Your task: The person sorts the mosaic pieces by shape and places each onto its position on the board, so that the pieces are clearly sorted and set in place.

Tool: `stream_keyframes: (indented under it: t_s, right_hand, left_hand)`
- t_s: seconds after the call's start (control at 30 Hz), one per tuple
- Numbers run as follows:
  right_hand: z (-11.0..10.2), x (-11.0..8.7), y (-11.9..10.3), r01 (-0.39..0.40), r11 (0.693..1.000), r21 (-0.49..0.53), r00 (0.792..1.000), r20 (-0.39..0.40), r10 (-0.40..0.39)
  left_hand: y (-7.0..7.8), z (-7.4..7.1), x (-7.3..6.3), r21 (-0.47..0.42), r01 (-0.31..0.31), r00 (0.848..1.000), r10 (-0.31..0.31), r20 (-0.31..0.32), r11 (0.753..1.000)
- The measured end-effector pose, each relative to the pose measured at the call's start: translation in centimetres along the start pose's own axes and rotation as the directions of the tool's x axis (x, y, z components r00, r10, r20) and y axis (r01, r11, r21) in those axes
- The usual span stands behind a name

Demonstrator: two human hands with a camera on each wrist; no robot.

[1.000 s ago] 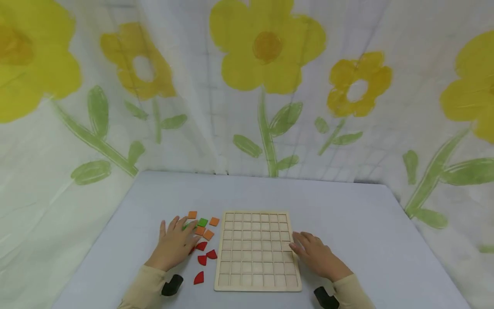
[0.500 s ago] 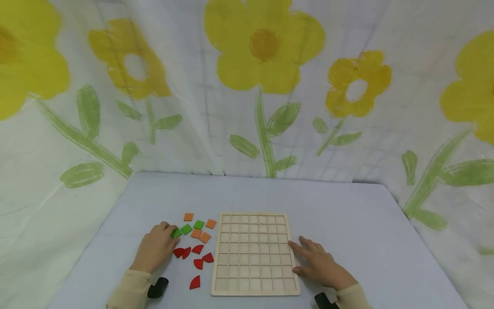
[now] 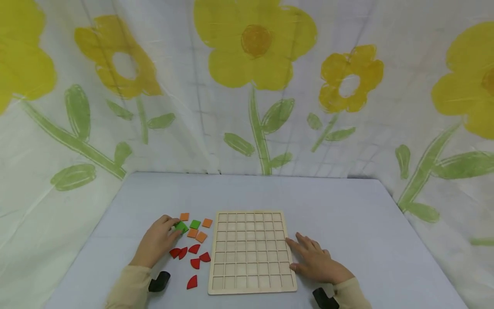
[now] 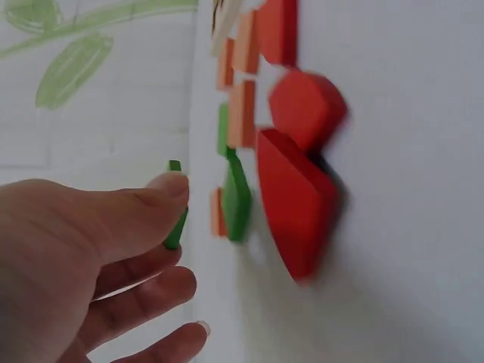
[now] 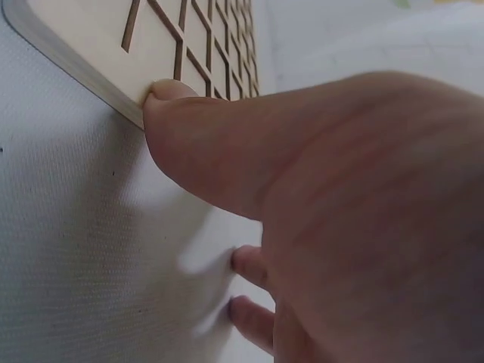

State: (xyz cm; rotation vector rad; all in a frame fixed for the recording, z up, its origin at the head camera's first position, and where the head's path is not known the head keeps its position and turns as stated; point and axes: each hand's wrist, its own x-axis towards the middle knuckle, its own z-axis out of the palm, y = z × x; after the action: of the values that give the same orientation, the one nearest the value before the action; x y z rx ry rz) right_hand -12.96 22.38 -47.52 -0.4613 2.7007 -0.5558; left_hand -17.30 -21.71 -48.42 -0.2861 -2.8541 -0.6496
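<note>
Between thumb and index finger, my left hand point(image 3: 154, 242) pinches a green square tile point(image 4: 176, 231), seen edge-on in the left wrist view. A second green tile point(image 4: 237, 200) lies on the table close by, and the two overlap in the head view. A third green tile point(image 3: 194, 224) lies a little to the right. My right hand point(image 3: 318, 264) rests at the right edge of a pale wooden grid board point(image 3: 251, 245), its fingers loosely spread. In the right wrist view its thumb touches the board's rim point(image 5: 98, 83).
Several orange square tiles point(image 3: 201, 237) lie between the left hand and the board. Nearer the front are several red quarter-round pieces point(image 3: 192, 282). A white table point(image 3: 328, 206) carries everything, and a flowered curtain point(image 3: 173, 146) hangs behind it.
My left hand drew back from over the pieces, took hold of a green tile, then moved slightly up and right with it. The right hand's thumb has spread toward the board's near side.
</note>
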Motion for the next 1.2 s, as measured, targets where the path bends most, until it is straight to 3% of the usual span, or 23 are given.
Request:
stream_keyframes:
  t_s: [0.27,0.5,0.6,0.87,1.2]
  right_hand:
    - [-0.1,0.0,0.1,0.007,1.0,-0.016,1.0,0.006,-0.007]
    - [0.2,0.0,0.3,-0.019,0.999,0.031,0.999,0.032,0.018]
    - [0.5,0.2,0.4,-0.02,0.999,0.038,0.999,0.038,0.019]
    - [0.4,0.3,0.4,-0.009,1.0,0.016,0.999,0.033,0.008]
    - [0.1,0.2,0.3,-0.021,1.0,0.018,0.999,0.028,0.02]
  left_hand:
    - [3.4,2.2,2.9,-0.104,-0.154,0.988,0.155,0.002,0.983]
    - [5.5,4.5,3.7,-0.117,-0.264,0.96,0.272,0.06,0.957]
    - [5.9,5.2,3.7,-0.11,-0.269,0.957,0.279,0.082,0.957]
    - [6.4,5.6,4.0,-0.113,-0.218,0.969,0.229,0.095,0.969]
    - [6.3,5.8,4.5,-0.082,-0.279,0.952,0.287,0.111,0.957]
